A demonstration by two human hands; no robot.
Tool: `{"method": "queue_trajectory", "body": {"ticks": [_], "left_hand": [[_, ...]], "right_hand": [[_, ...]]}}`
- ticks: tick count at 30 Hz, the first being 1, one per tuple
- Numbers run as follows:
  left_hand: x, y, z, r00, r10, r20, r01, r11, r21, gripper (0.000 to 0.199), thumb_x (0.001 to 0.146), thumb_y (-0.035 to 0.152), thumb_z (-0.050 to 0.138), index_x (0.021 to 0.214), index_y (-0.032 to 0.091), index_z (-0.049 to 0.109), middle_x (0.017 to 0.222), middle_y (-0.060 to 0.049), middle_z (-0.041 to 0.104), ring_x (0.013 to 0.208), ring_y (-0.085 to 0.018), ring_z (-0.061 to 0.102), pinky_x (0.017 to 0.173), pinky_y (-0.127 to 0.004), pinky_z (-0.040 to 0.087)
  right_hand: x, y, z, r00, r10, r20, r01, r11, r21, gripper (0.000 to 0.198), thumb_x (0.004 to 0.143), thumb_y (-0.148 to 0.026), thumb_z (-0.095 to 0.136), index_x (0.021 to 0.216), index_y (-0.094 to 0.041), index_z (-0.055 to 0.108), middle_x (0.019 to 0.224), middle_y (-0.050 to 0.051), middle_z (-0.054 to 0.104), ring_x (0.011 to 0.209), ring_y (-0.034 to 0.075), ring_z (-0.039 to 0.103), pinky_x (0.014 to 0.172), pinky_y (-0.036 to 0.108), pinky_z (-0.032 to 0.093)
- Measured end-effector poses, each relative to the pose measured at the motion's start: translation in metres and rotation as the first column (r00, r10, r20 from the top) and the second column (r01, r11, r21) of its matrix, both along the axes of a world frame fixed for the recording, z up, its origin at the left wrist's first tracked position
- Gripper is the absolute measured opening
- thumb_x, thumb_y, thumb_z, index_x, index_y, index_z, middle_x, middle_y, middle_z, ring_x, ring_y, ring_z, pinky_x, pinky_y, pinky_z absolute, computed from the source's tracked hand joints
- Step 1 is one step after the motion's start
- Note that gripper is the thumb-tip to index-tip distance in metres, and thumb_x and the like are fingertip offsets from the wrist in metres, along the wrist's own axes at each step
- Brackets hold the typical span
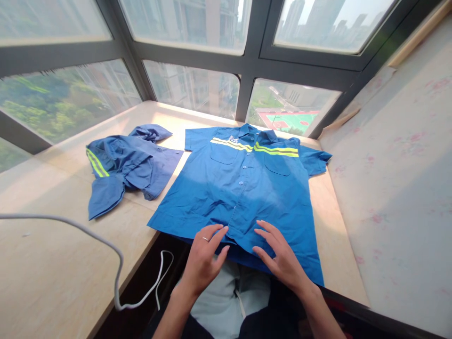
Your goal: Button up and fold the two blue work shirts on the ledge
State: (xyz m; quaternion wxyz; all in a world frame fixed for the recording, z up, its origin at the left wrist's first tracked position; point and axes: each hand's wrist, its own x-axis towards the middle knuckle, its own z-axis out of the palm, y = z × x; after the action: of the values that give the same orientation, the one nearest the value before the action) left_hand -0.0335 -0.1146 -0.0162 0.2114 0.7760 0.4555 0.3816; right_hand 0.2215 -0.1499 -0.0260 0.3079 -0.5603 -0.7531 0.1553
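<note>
A blue short-sleeved work shirt [247,197] lies spread front side up, collar toward the window, with yellow reflective stripes across the chest. Its buttons run down the middle, and the lower hem hangs slightly over the near edge. Over the hem, left of the button line, is my left hand [208,252], fingers apart and a ring on one of them. My right hand [277,252] hovers at the hem on the other side, its fingers spread. Neither hand grips the cloth; whether the fingertips touch it I cannot tell.
A second blue garment [130,162] with a yellow stripe lies crumpled on the light sill top [45,188] at left. A white cable [118,263] loops across the near left edge. Windows [190,89] stand behind, and a flowered wall [399,188] bounds the right.
</note>
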Motion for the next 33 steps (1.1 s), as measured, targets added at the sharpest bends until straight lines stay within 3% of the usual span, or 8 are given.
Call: {"method": "queue_trajectory", "body": {"ticks": [2, 9, 17, 21, 24, 27, 29, 33], "left_hand": [[0.002, 0.008, -0.001, 0.996, -0.088, -0.032, 0.086, 0.994, -0.070, 0.038, 0.083, 0.014, 0.062, 0.118, 0.030, 0.070, 0.119, -0.011, 0.068, 0.111, -0.028, 0.062, 0.096, -0.045, 0.049], [-0.008, 0.013, -0.013, 0.978, -0.040, 0.203, 0.075, 0.984, -0.164, 0.017, 0.081, 0.025, 0.070, 0.095, 0.032, 0.078, 0.085, -0.010, 0.073, 0.082, -0.023, 0.065, 0.084, -0.038, 0.047], [0.002, 0.002, -0.015, 0.927, 0.195, 0.321, -0.084, 0.941, -0.329, 0.015, 0.069, 0.028, 0.082, 0.084, 0.030, 0.079, 0.087, -0.011, 0.073, 0.084, -0.026, 0.063, 0.089, -0.040, 0.044], [0.002, -0.010, -0.006, 0.873, 0.336, 0.353, -0.213, 0.914, -0.344, 0.012, 0.066, 0.029, 0.085, 0.064, 0.027, 0.074, 0.073, -0.008, 0.068, 0.076, -0.023, 0.059, 0.086, -0.037, 0.046], [0.004, -0.019, 0.005, 0.779, 0.452, 0.435, -0.178, 0.824, -0.538, 0.023, 0.067, 0.035, 0.085, 0.056, 0.023, 0.068, 0.064, -0.005, 0.063, 0.068, -0.020, 0.057, 0.071, -0.030, 0.049], [0.014, -0.020, 0.013, 0.716, 0.505, 0.482, 0.120, 0.591, -0.798, 0.033, 0.067, 0.047, 0.083, 0.071, 0.016, 0.073, 0.069, -0.007, 0.067, 0.062, -0.019, 0.061, 0.049, -0.026, 0.046], [0.024, -0.016, 0.015, 0.642, 0.570, 0.513, 0.259, 0.469, -0.844, 0.043, 0.063, 0.051, 0.085, 0.080, 0.013, 0.074, 0.077, -0.010, 0.071, 0.067, -0.022, 0.066, 0.048, -0.026, 0.050], [0.042, -0.007, 0.009, 0.504, 0.677, 0.537, 0.323, 0.429, -0.844, 0.041, 0.059, 0.042, 0.090, 0.073, 0.009, 0.070, 0.071, -0.009, 0.070, 0.064, -0.017, 0.066, 0.054, -0.025, 0.054]], "right_hand": [[-0.016, 0.003, 0.005, 0.997, 0.077, -0.005, -0.077, 0.997, 0.019, 0.041, 0.091, -0.033, 0.064, 0.131, -0.023, 0.059, 0.143, 0.014, 0.055, 0.134, 0.029, 0.050, 0.109, 0.051, 0.047], [-0.048, 0.014, 0.001, 0.986, 0.164, -0.012, -0.161, 0.981, 0.108, 0.041, 0.087, -0.020, 0.065, 0.128, -0.022, 0.061, 0.140, 0.015, 0.057, 0.132, 0.029, 0.052, 0.106, 0.054, 0.048], [-0.058, 0.017, 0.001, 0.991, 0.119, -0.056, -0.089, 0.919, 0.384, 0.034, 0.087, -0.004, 0.057, 0.113, -0.023, 0.068, 0.102, 0.009, 0.072, 0.097, 0.023, 0.067, 0.083, 0.040, 0.058], [-0.059, 0.017, -0.001, 0.989, 0.135, -0.067, -0.092, 0.893, 0.440, 0.032, 0.086, -0.004, 0.059, 0.111, -0.023, 0.067, 0.097, 0.008, 0.073, 0.091, 0.022, 0.067, 0.078, 0.039, 0.059], [-0.061, 0.016, -0.002, 0.989, 0.098, -0.115, -0.036, 0.895, 0.444, 0.030, 0.088, -0.006, 0.057, 0.109, -0.025, 0.067, 0.095, 0.008, 0.072, 0.086, 0.021, 0.068, 0.073, 0.038, 0.059], [-0.062, 0.015, -0.002, 0.986, 0.076, -0.149, -0.002, 0.898, 0.441, 0.029, 0.088, -0.006, 0.057, 0.109, -0.024, 0.066, 0.093, 0.008, 0.072, 0.085, 0.021, 0.068, 0.072, 0.037, 0.058], [-0.061, 0.015, 0.000, 0.986, 0.112, -0.128, -0.052, 0.915, 0.401, 0.027, 0.089, -0.008, 0.057, 0.107, -0.024, 0.066, 0.094, 0.008, 0.072, 0.086, 0.021, 0.067, 0.073, 0.037, 0.057], [-0.055, 0.018, 0.011, 0.958, 0.280, -0.052, -0.261, 0.936, 0.236, 0.023, 0.093, -0.013, 0.053, 0.109, -0.024, 0.066, 0.097, 0.007, 0.073, 0.086, 0.019, 0.066, 0.076, 0.035, 0.055]]}}
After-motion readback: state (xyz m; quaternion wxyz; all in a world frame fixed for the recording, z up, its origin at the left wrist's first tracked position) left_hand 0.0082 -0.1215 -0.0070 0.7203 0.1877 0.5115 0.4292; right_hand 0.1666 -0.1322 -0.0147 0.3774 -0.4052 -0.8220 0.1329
